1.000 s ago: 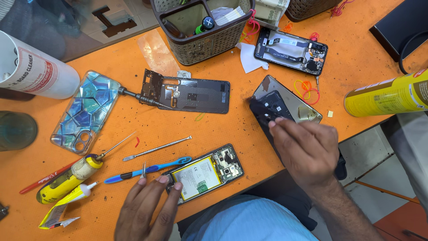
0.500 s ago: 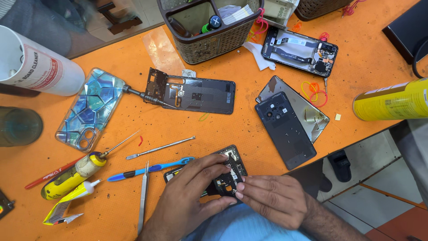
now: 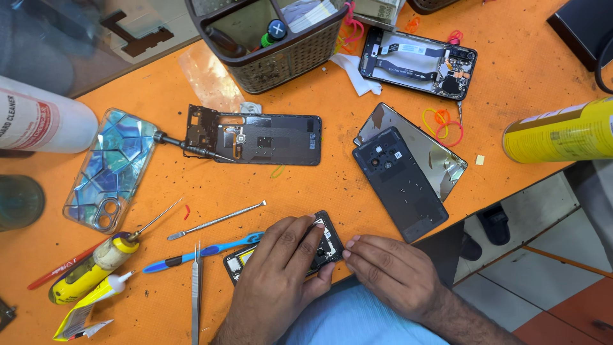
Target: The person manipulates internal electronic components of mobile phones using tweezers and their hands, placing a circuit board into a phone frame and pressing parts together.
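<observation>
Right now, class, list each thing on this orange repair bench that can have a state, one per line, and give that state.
Opened phone: back off, insides showing, under both hands.
Left hand: lying on the opened phone.
Right hand: fingertips at the phone's edge.
Dark back cover: detached, lying on a mirrored panel.
Second phone: opened, insides showing.
Tweezers: lying unused.
Patterned case: empty.
Yellow can: on its side.

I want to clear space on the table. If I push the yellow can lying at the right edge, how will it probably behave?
The yellow can lies on its side on the orange table, so it would probably roll rather than slide. Its round, smooth body looks somewhat slippery to grip. It sits close to the table's right edge, so a careless push could likely send it off.
</observation>
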